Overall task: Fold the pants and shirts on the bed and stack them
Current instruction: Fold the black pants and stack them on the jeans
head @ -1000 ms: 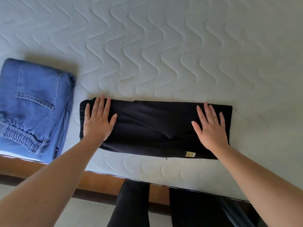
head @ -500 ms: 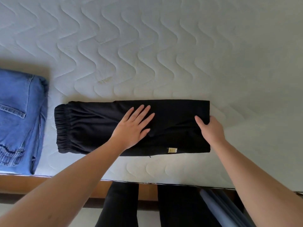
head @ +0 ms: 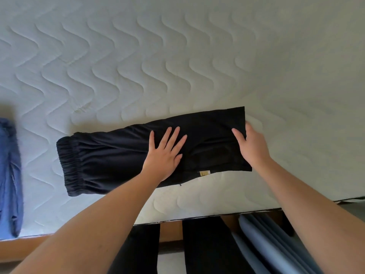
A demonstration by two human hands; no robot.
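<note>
Black pants, folded into a long strip, lie across the near part of the white quilted mattress, with the elastic waistband at the left end. My left hand rests flat on the middle of the strip, fingers spread. My right hand grips the right end of the pants, thumb on top and fingers curled round the edge. Folded blue jeans lie at the far left edge of the view, mostly cut off.
The mattress edge and the wooden bed frame run along the bottom. My dark-trousered legs stand against the bed. Grey-blue fabric hangs at the lower right.
My left hand slid from the waistband end to the middle of the pants. My right hand went from lying flat to gripping the right end. The view shifted right, pushing the jeans to the edge.
</note>
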